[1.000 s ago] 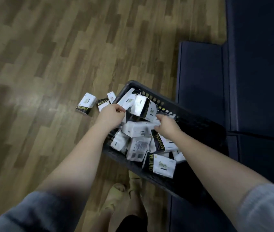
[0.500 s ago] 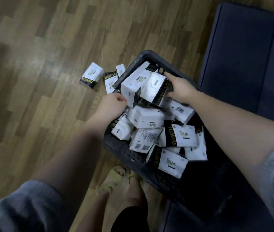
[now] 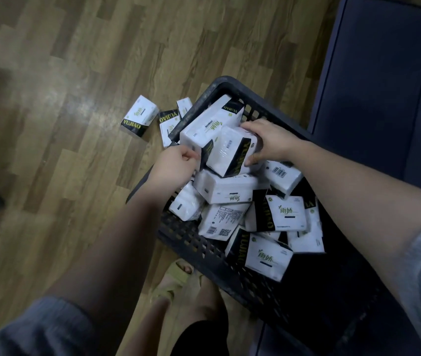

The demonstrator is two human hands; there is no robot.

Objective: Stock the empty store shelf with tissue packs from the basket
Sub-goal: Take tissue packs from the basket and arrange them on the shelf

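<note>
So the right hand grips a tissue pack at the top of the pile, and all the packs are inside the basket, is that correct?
Not all. The head view shows the right hand gripping a tissue pack atop the pile, but three packs lie on the wooden floor beside the basket.

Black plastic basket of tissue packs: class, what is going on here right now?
A person bends over a black slatted plastic basket heaped with white-and-black tissue packs. The right hand has its grip on the top pack; the left hand holds a longer pack at the rim. Three packs lie on the wooden floor. No shelf is in view.
</note>
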